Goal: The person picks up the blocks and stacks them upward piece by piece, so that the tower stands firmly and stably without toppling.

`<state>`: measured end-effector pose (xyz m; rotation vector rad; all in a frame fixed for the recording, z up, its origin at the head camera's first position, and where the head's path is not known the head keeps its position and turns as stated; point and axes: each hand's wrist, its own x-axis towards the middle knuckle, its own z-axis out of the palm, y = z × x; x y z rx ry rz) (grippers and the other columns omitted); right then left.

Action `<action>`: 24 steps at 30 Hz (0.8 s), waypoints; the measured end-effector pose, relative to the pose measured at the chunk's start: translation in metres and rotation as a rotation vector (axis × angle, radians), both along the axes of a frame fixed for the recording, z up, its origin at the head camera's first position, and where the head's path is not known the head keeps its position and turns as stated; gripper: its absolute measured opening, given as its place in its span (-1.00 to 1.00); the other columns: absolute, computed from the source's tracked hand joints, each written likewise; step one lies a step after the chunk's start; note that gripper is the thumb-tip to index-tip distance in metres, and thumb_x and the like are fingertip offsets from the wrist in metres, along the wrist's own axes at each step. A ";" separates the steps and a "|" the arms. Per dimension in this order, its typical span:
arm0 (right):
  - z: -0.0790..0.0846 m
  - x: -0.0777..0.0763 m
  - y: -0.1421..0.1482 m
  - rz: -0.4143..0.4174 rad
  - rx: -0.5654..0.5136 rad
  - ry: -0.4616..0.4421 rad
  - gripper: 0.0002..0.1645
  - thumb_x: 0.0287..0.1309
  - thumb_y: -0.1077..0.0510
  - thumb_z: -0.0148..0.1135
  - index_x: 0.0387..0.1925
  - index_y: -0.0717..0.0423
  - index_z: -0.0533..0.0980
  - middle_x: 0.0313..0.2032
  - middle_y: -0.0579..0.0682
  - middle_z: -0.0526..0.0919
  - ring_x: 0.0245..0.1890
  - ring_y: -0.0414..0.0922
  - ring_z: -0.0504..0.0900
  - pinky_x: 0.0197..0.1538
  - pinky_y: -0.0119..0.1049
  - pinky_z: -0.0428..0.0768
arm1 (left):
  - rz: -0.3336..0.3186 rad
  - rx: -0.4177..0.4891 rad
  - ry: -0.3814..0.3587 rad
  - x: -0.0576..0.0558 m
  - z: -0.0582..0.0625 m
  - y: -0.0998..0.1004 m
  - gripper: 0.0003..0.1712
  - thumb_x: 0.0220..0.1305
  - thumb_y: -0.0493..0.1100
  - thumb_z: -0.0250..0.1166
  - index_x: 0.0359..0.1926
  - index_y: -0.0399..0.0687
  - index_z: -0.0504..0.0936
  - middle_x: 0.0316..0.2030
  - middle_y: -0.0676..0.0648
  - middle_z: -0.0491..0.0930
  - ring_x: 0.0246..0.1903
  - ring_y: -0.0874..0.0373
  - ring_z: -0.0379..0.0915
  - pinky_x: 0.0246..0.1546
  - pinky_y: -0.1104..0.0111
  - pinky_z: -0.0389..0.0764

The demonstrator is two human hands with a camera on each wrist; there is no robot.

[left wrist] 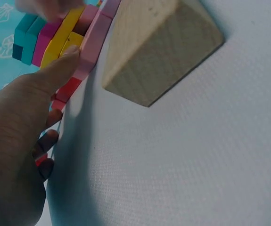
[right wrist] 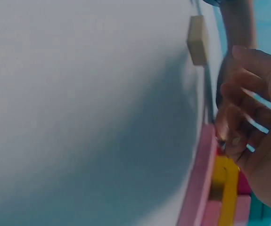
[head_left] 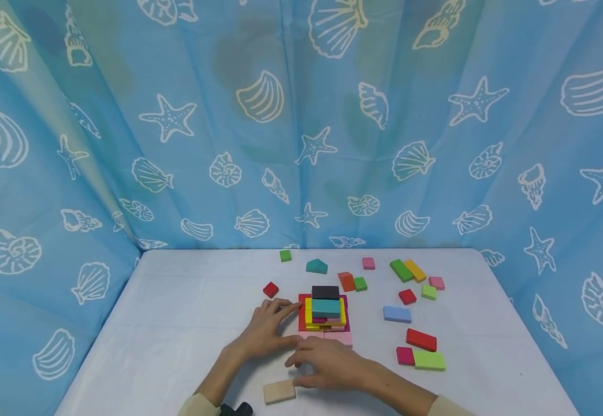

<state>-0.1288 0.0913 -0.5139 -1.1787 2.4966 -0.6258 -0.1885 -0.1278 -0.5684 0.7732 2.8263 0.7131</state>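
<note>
Left hand [head_left: 266, 329] touches stacked blocks [head_left: 326, 308], right hand [head_left: 332, 364] beside (grainy wooden cuboid [head_left: 279, 392] near), each grip released.

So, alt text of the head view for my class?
A person's left hand is at the left edge of a stack of coloured rectangular blocks, their right hand at its front, near a tan wooden block. Loose coloured blocks lie behind and right on a white table before a blue shell-print curtain.
</note>
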 end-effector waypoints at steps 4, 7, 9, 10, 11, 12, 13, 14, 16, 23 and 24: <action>-0.011 0.001 -0.008 0.048 0.048 0.007 -0.45 0.21 -0.36 0.28 0.18 -0.33 0.59 -0.02 -0.44 0.63 0.10 -0.38 0.55 0.07 -0.34 0.61 | 0.005 -0.003 0.003 -0.001 -0.001 0.001 -0.03 0.09 0.40 0.39 0.50 0.42 0.26 0.34 0.07 0.35 0.30 0.06 0.17 0.22 0.07 0.34; -0.017 0.000 -0.012 0.085 0.074 0.027 -0.49 0.19 -0.36 0.29 0.13 -0.35 0.62 -0.07 -0.43 0.60 -0.08 -0.45 0.55 -0.03 -0.48 0.56 | 0.005 -0.001 -0.003 -0.001 -0.002 0.001 -0.02 0.08 0.46 0.34 0.50 0.41 0.27 0.33 0.06 0.36 0.30 0.05 0.17 0.21 0.07 0.34; -0.019 0.000 -0.013 0.098 0.081 0.037 -0.54 0.19 -0.34 0.30 0.08 -0.36 0.64 -0.09 -0.41 0.58 -0.15 -0.46 0.53 -0.06 -0.52 0.54 | 0.006 0.000 -0.006 -0.001 -0.001 0.002 -0.01 0.07 0.48 0.33 0.50 0.39 0.28 0.32 0.04 0.37 0.29 0.04 0.18 0.21 0.06 0.34; -0.020 -0.001 -0.013 0.102 0.080 0.038 -0.56 0.19 -0.34 0.31 0.06 -0.37 0.65 -0.10 -0.41 0.57 -0.16 -0.46 0.52 -0.05 -0.52 0.53 | 0.006 -0.002 -0.006 -0.001 -0.001 0.002 -0.01 0.07 0.48 0.33 0.49 0.38 0.29 0.32 0.04 0.37 0.29 0.04 0.18 0.21 0.06 0.35; -0.020 -0.001 -0.013 0.106 0.079 0.039 -0.57 0.19 -0.33 0.31 0.05 -0.37 0.65 -0.10 -0.40 0.56 -0.16 -0.46 0.52 -0.04 -0.52 0.54 | 0.006 -0.003 -0.008 -0.001 -0.001 0.002 -0.01 0.08 0.48 0.33 0.50 0.37 0.29 0.32 0.03 0.37 0.29 0.03 0.18 0.20 0.05 0.34; -0.021 -0.001 -0.013 0.110 0.076 0.042 -0.58 0.19 -0.32 0.32 0.04 -0.37 0.65 -0.09 -0.40 0.56 -0.15 -0.45 0.52 -0.02 -0.50 0.54 | 0.008 -0.004 -0.009 -0.001 0.000 0.002 -0.01 0.08 0.48 0.33 0.50 0.37 0.29 0.32 0.03 0.36 0.29 0.03 0.18 0.20 0.06 0.34; -0.021 -0.001 -0.014 0.115 0.072 0.042 -0.60 0.19 -0.31 0.33 0.03 -0.37 0.64 -0.09 -0.40 0.55 -0.14 -0.44 0.52 0.01 -0.49 0.54 | 0.009 -0.005 -0.008 -0.001 -0.001 0.002 -0.02 0.08 0.48 0.33 0.49 0.37 0.29 0.32 0.03 0.36 0.29 0.03 0.18 0.20 0.06 0.34; -0.021 -0.001 -0.013 0.120 0.068 0.041 -0.61 0.19 -0.29 0.34 0.02 -0.36 0.64 -0.08 -0.40 0.55 -0.12 -0.44 0.52 0.04 -0.47 0.54 | 0.010 -0.006 -0.007 -0.001 -0.001 0.002 -0.01 0.08 0.48 0.33 0.50 0.37 0.29 0.32 0.03 0.36 0.29 0.03 0.18 0.19 0.06 0.35; -0.020 -0.002 -0.014 0.128 0.058 0.024 -0.65 0.20 -0.25 0.36 0.00 -0.35 0.62 -0.10 -0.41 0.55 -0.11 -0.45 0.52 0.07 -0.46 0.54 | 0.011 -0.004 -0.005 0.000 -0.001 0.002 -0.01 0.07 0.48 0.33 0.50 0.39 0.28 0.32 0.04 0.36 0.29 0.04 0.18 0.19 0.06 0.35; -0.013 -0.002 -0.011 0.038 -0.041 -0.264 -0.78 0.24 -0.05 0.40 -0.10 -0.30 0.57 -0.28 -0.45 0.60 -0.28 -0.49 0.56 -0.13 -0.53 0.57 | 0.012 0.017 -0.001 0.001 -0.001 0.000 -0.01 0.05 0.52 0.32 0.49 0.44 0.28 0.31 0.07 0.37 0.29 0.07 0.19 0.19 0.07 0.36; -0.009 -0.004 -0.009 0.019 -0.071 -0.302 -0.78 0.24 -0.04 0.40 -0.10 -0.30 0.58 -0.27 -0.44 0.61 -0.29 -0.47 0.57 -0.15 -0.52 0.58 | 0.010 0.013 -0.001 0.001 -0.001 0.000 -0.02 0.07 0.49 0.33 0.49 0.43 0.28 0.31 0.07 0.37 0.29 0.07 0.19 0.19 0.07 0.35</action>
